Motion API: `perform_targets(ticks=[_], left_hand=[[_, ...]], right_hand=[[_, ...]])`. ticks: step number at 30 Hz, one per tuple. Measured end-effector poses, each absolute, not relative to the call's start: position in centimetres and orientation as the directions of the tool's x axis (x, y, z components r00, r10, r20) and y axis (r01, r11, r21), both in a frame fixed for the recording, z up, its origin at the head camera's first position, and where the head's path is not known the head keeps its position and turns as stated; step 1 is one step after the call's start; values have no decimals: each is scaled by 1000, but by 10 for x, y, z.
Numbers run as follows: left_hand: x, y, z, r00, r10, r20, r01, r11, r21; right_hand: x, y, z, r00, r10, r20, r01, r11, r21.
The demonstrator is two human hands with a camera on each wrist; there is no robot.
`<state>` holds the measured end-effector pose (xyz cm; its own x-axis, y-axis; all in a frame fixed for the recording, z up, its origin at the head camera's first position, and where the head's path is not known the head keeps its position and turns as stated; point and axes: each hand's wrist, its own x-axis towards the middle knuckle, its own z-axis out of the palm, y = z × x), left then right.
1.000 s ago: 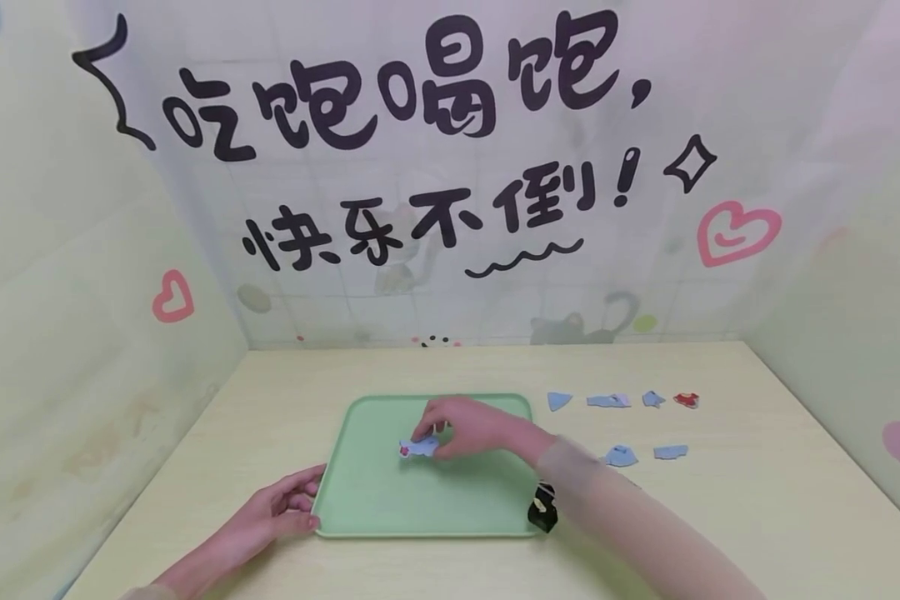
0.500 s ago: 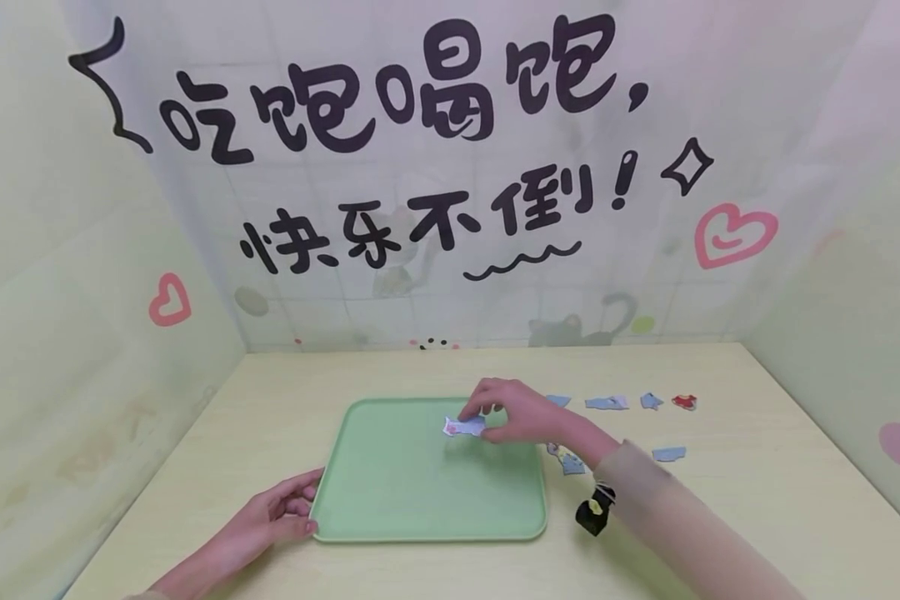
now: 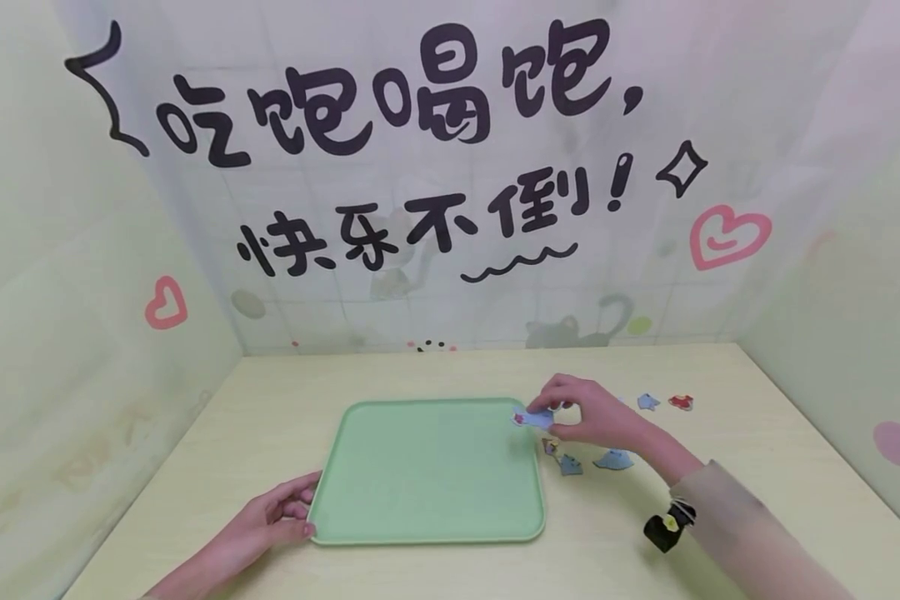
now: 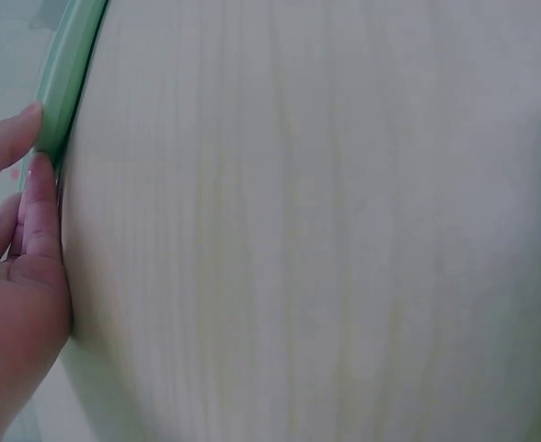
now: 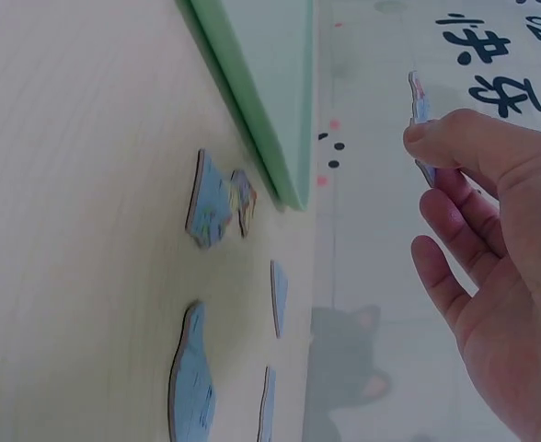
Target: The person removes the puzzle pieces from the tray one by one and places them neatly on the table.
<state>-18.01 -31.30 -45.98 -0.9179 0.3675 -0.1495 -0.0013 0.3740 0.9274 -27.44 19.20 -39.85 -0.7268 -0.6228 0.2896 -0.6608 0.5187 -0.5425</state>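
Note:
Between thumb and fingers, my right hand pinches a thin light-blue puzzle piece with a pink-red patch. It is held up over the right edge of a green tray. In the right wrist view the piece shows edge-on between the thumb and index finger, the other fingers bent loosely. At the tray's near left corner, my left hand grips the rim; the left wrist view has the thumb on the rim and fingertips against its outer side.
Right of the tray lie a blue piece, a small multicoloured piece and a wider blue piece. Farther back are a blue piece and a red one. Cloth walls with printed lettering enclose the pale wooden table.
My right hand has carried the puzzle piece rightward from over the tray's middle to its right edge, now covering some pieces at the back. The left hand has stayed at the tray's rim.

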Motion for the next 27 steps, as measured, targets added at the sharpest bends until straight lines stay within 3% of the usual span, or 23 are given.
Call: perform_targets(ticks=[9, 19, 27], left_hand=[[-181, -312, -460, -921, 361, -148, 1, 382, 924], [-180, -313, -459, -921, 364, -139, 14, 387, 922], [-181, -312, -459, -918, 367, -149, 2, 382, 924]], right_hand=[[-255, 256, -405, -783, -518, 344, -622, 625, -472], [-237, 322, -418, -742, -452, 495, -656, 644, -395], [-231, 354, -427, -744, -398, 537, -631, 683, -368]])
